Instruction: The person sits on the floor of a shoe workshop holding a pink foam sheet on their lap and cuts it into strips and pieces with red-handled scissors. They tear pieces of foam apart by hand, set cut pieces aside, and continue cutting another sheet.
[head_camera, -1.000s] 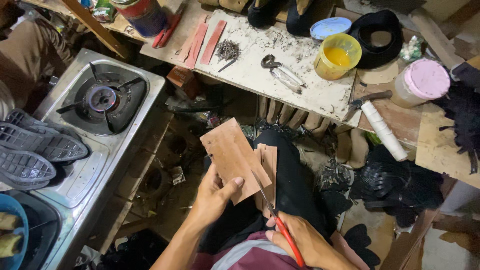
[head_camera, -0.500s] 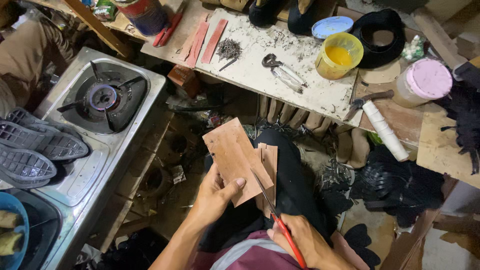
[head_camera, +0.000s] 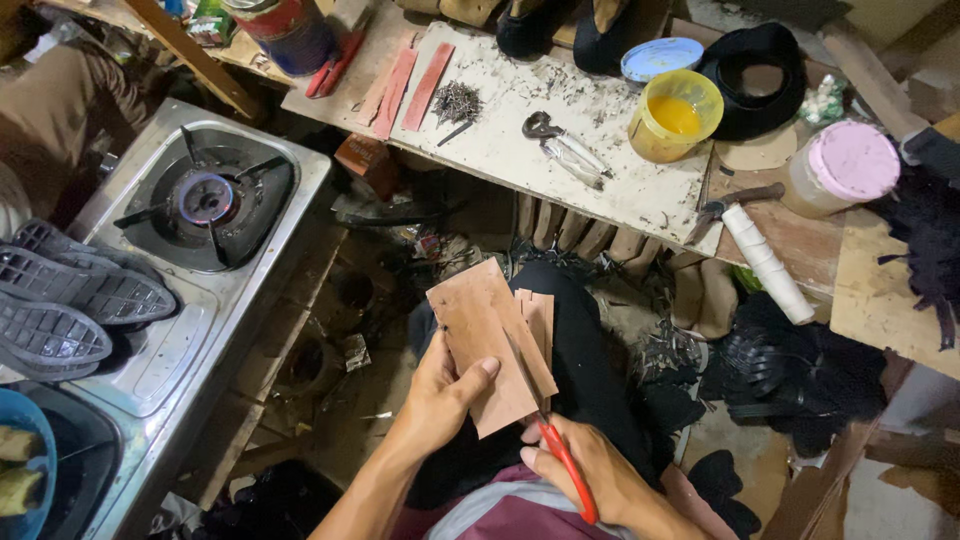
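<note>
A flat tan leather sheet (head_camera: 487, 335) stood tilted above the lap, several smaller pieces (head_camera: 540, 320) stacked behind, red-handled scissors (head_camera: 560, 460) cutting its lower edge.

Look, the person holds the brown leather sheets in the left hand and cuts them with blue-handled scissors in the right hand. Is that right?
Not quite: the scissors' handles are red, not blue, as the head view shows. The left hand does hold the brown leather sheets, and the right hand works the red-handled scissors against them.
</note>
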